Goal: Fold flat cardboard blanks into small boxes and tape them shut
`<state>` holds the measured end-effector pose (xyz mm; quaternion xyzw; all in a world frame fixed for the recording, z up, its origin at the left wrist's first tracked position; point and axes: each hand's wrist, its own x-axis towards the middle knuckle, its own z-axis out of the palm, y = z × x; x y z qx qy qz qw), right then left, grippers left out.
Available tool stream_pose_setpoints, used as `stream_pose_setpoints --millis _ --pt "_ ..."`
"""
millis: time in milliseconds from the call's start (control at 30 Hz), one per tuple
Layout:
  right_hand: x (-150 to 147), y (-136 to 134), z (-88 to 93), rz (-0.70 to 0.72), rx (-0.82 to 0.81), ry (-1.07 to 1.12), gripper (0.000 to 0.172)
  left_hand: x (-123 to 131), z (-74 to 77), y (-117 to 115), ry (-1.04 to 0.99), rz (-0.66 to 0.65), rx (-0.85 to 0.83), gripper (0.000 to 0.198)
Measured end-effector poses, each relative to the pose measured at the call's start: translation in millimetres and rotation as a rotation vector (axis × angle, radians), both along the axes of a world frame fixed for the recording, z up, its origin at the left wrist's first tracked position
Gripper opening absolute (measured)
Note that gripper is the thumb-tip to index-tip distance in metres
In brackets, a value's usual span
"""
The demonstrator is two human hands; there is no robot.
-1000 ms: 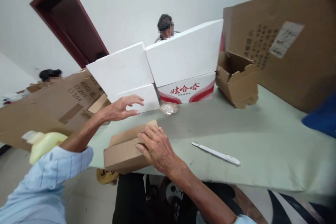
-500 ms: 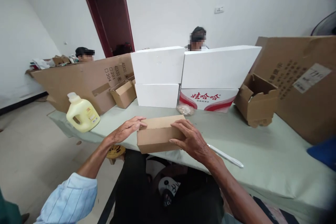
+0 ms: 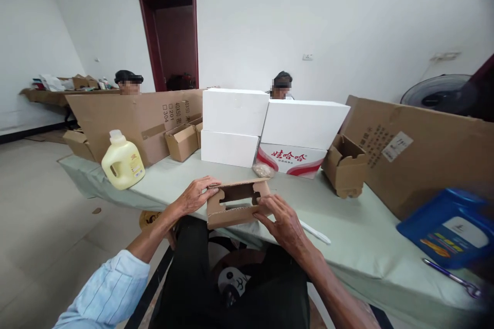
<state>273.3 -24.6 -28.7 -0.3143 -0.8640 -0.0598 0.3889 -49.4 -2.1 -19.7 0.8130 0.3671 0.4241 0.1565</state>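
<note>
Pale green cloth-covered tabletop [image 3: 370, 236] carrying plenty: yellow plastic jug [image 3: 122, 163] on the left, white foam box [image 3: 228, 148] beside a red-and-white printed carton [image 3: 291, 158] at the back, blue plastic crate [image 3: 443, 226] far right, small brown cardboard box [image 3: 231, 211] at the near edge.

One head-worn camera is looking forward and down over the surface [image 3: 370, 231]. It is sitting near the left hand [image 3: 196, 196] and right hand [image 3: 283, 221], facing the wall [image 3: 347, 20].

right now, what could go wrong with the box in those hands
The small cardboard box sits at the near edge of the table, gripped by the left hand and right hand; a slip could drop it into the lap. The white tool lies beside the right wrist and might get swept off.
</note>
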Motion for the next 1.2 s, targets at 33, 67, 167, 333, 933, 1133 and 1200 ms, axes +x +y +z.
stream_pose_setpoints --millis 33,67,167,333,933,1133,1200 --pt "1 -3 -0.7 0.000 0.000 0.001 0.008 3 -3.0 -1 -0.041 0.037 0.019 0.027" --pt "1 -6 -1.3 -0.002 -0.001 0.004 0.007 6 -5.9 -2 -0.084 0.074 0.041 0.026" --pt "4 -11 -3.2 -0.010 -0.018 0.003 0.008 11 -12.7 -5 -0.173 0.126 0.185 0.022" --pt "3 -15 -2.1 0.000 -0.086 -0.031 0.008 6 -12.1 -12 0.061 0.063 0.396 0.033" --pt "2 14 49.3 0.053 -0.106 -0.506 0.065 -28 28.3 9 0.430 -0.264 -0.182 0.082" --pt "27 24 49.7 0.029 -0.082 -0.318 0.065 -36 24.9 13 0.331 -0.263 -0.252 0.078" --pt "36 30 44.6 0.015 -0.093 -0.262 0.064 -39 22.2 13 0.274 -0.278 -0.268 0.078"
